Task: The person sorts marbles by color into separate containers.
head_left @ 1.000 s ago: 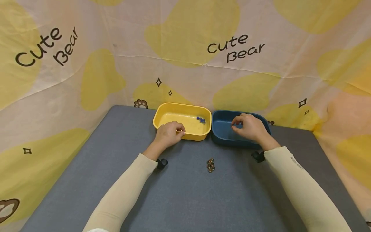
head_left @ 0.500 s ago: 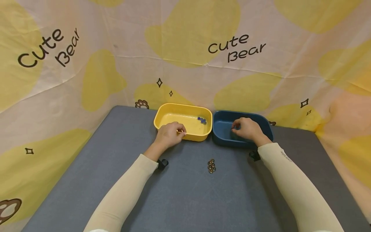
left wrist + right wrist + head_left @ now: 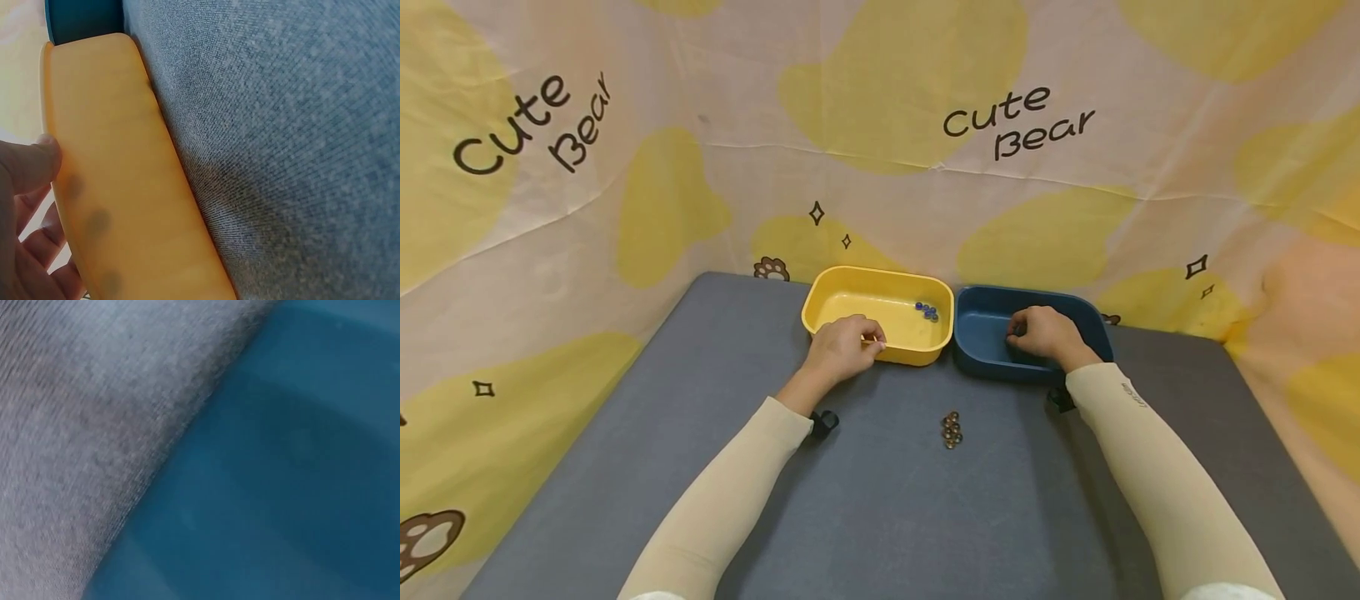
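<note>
My left hand (image 3: 842,348) pinches the near rim of a yellow plastic basin (image 3: 913,357). In the left wrist view the thumb (image 3: 32,164) lies on the outer side of the rim, with the other fingers behind it. Several blue marbles (image 3: 928,312) sit at the right end inside the basin. My right hand (image 3: 1047,333) reaches down into a dark blue basin (image 3: 988,364), fingers curled and pointing left; I cannot tell whether they hold anything. The right wrist view shows only the blue wall (image 3: 269,487) and table cloth.
Several brown glass marbles (image 3: 952,430) lie in a small cluster on the grey table (image 3: 880,508), in front of the two basins. The basins stand side by side near the back edge. A printed curtain (image 3: 880,108) hangs right behind them.
My right hand has lowered further into the blue basin, its fingertips now less visible. The left hand keeps its grip on the yellow rim. The head view has shifted slightly.
</note>
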Tool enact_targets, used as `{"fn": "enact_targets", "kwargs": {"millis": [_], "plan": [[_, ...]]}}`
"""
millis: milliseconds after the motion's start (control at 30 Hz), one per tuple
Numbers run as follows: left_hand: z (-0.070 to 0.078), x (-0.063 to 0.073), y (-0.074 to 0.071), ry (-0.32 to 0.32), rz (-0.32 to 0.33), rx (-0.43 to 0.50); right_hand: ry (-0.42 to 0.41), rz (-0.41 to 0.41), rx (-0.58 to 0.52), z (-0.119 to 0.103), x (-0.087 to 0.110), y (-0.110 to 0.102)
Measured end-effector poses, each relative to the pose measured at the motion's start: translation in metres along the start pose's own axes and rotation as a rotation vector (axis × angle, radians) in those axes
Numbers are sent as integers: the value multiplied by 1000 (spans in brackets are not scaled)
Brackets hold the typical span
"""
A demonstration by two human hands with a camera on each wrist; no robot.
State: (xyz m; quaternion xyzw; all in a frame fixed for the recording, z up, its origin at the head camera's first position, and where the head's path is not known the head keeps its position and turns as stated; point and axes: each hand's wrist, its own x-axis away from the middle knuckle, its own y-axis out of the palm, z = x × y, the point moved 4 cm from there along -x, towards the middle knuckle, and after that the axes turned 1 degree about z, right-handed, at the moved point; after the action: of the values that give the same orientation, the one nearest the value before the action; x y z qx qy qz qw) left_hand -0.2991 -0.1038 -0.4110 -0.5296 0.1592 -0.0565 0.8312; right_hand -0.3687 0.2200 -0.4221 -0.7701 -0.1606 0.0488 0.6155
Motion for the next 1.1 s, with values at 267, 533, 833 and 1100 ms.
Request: {"fn": "enact_targets", "kwargs": {"millis": [267,533,833,1100], "plan": [[1,0,3,17,5,-8,-5,-11,17,4,1,3],[4,1,3,19,6,-8,-15,-21,28,6,1,4],[2,0,2,12,-3,-14,-8,-44,-12,4,7,-7],[0,0,0,1,-16,-21,-60,-39,-59,-11,25,-25]]}}
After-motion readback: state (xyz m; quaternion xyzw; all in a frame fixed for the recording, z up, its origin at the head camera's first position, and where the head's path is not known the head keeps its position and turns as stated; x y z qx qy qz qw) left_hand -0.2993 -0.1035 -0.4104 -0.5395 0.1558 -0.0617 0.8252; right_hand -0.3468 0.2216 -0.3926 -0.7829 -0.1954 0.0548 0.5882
